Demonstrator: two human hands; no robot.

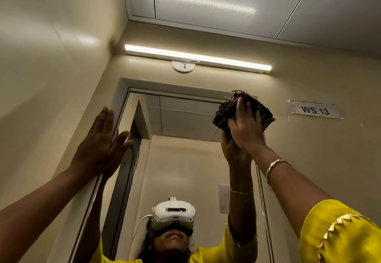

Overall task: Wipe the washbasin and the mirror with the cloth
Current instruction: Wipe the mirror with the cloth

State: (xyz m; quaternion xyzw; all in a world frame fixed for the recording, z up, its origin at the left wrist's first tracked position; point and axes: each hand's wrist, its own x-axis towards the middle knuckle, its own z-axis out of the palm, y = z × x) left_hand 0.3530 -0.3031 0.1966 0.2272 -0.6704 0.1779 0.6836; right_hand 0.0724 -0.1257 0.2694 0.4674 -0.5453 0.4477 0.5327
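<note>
I am looking up at the wall mirror [185, 155], which shows my own reflection. My right hand [248, 127] is shut on a dark, frayed cloth [223, 116] and presses it against the glass at the mirror's top right corner. The hand's reflection meets it just below. My left hand [97, 145] is open, its palm flat against the mirror's left edge, fingers pointing up and touching their reflection. The washbasin is out of view.
A lit tube light [198, 58] runs along the wall above the mirror. A paper label reading WS 13 [315, 110] is taped to the wall on the right. A side wall [51, 66] stands close on the left. The reflection shows a white headset [175, 213].
</note>
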